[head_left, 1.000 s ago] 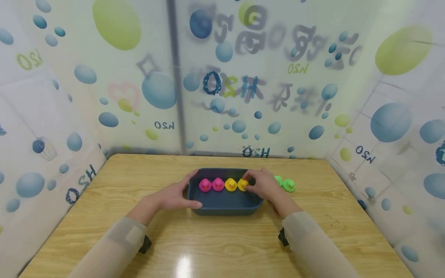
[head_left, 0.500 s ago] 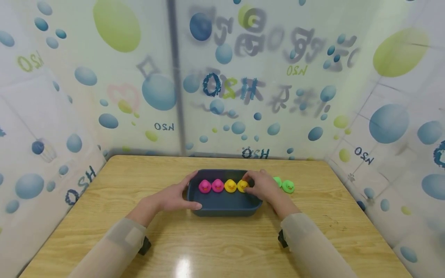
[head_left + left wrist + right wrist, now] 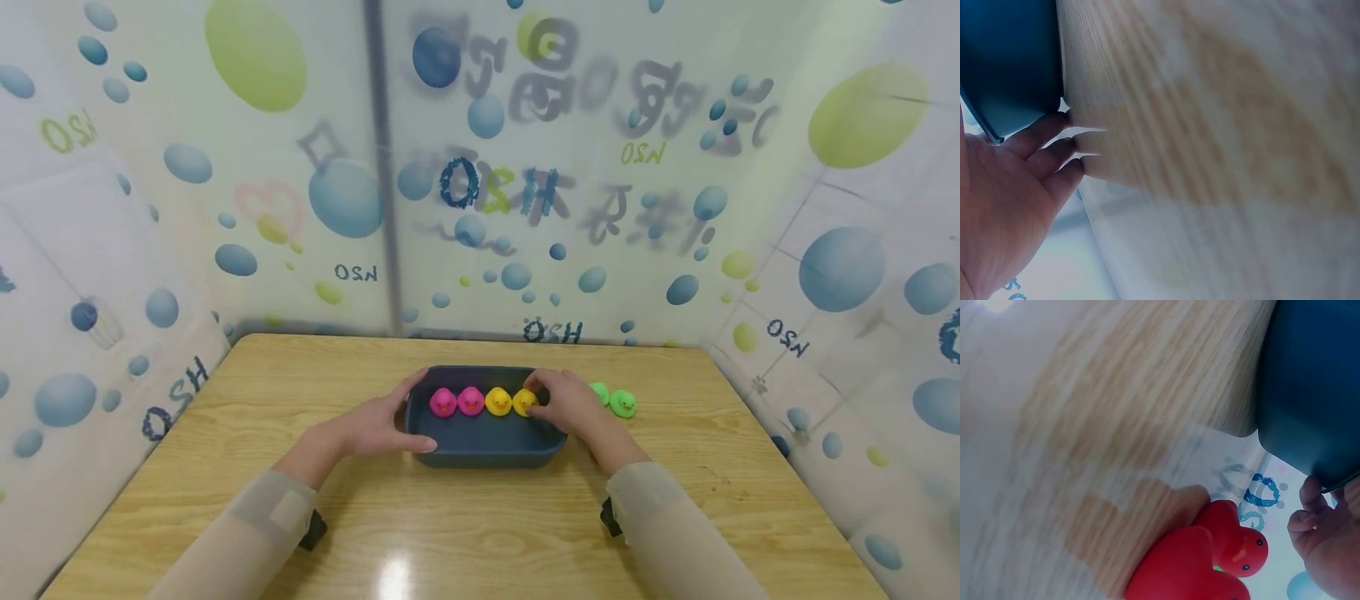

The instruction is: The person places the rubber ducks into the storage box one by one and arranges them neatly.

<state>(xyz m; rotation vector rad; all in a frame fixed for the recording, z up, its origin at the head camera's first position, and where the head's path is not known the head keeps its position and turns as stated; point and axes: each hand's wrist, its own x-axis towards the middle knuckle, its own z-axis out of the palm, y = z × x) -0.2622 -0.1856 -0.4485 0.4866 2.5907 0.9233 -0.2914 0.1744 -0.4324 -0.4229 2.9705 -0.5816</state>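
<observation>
In the head view, a dark blue plastic bin (image 3: 487, 458) sits on the table with a row of rubber ducks inside. Two pink ducks (image 3: 443, 403) are on the left and two yellow ones on the right, side by side. My left hand (image 3: 367, 427) holds the bin's left end, thumb over the front corner and the other fingers outside. With thumb and index finger, my right hand (image 3: 564, 404) pinches the rightmost yellow duck (image 3: 523, 403). The right wrist view shows that hand's other fingers (image 3: 1312, 494) outside the bin, below its rim.
Two green ducks (image 3: 622, 404) stand on the wooden table (image 3: 480, 533) right of the bin, one partly behind my right hand. Two red ducks (image 3: 1172, 569) show in the right wrist view, hidden by my arm in the head view. A patterned curtain (image 3: 480, 275) encloses the table.
</observation>
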